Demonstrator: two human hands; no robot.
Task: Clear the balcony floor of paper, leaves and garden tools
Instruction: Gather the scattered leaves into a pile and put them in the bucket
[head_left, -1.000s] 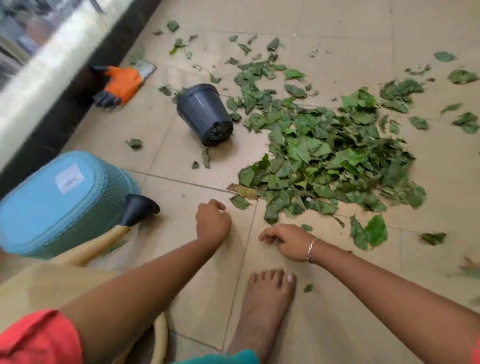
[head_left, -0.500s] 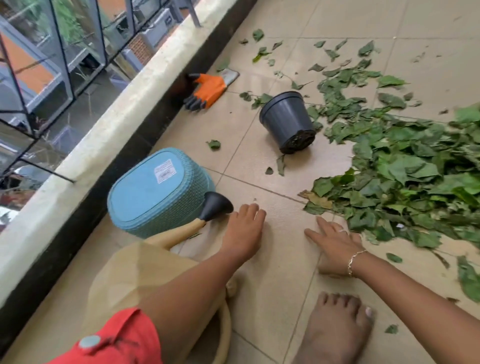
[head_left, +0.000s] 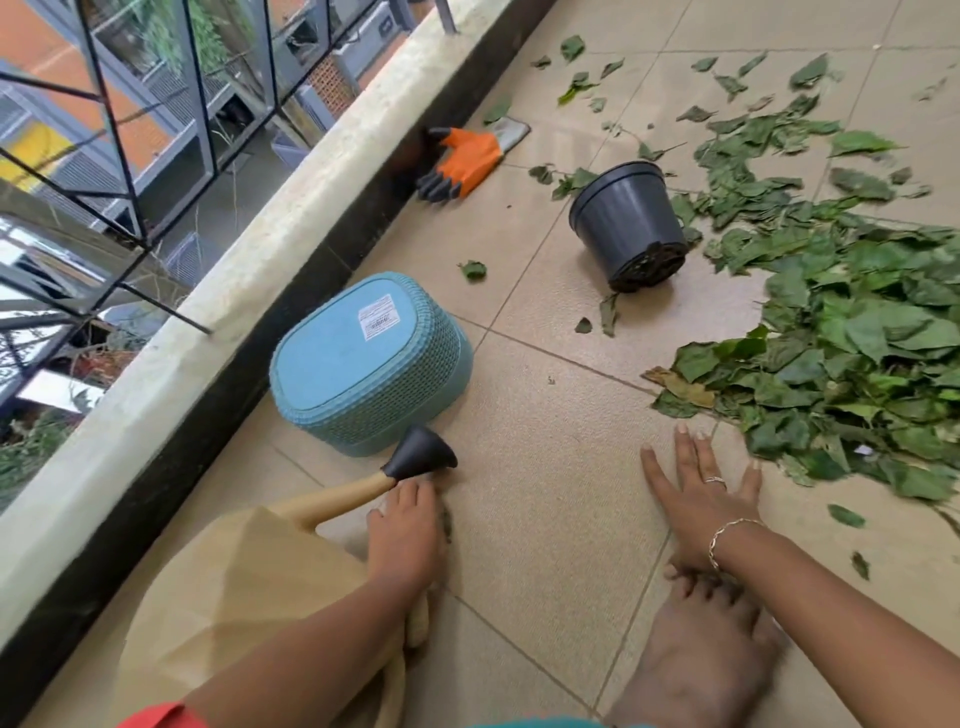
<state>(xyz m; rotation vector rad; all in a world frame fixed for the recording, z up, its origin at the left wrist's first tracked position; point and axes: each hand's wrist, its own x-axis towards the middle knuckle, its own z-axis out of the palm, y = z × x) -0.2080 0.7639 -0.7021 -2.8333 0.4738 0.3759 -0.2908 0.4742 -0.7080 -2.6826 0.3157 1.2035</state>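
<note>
Fingers (head_left: 690, 452) of the right hand (head_left: 701, 509) splay flat on grainy tile (head_left: 545, 519); left hand (head_left: 405, 530), grip unclear.

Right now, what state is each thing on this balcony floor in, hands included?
Basket, upside down by the wall.
Pot, lying on its side.
Glove, lying flat by the wall.
Watering can, on the floor, spout toward the basket.
Leaves, loose heap, some scattered.
Left hand, fingers straight, touching the spout.
Right hand, flat on the floor, fingers spread.
</note>
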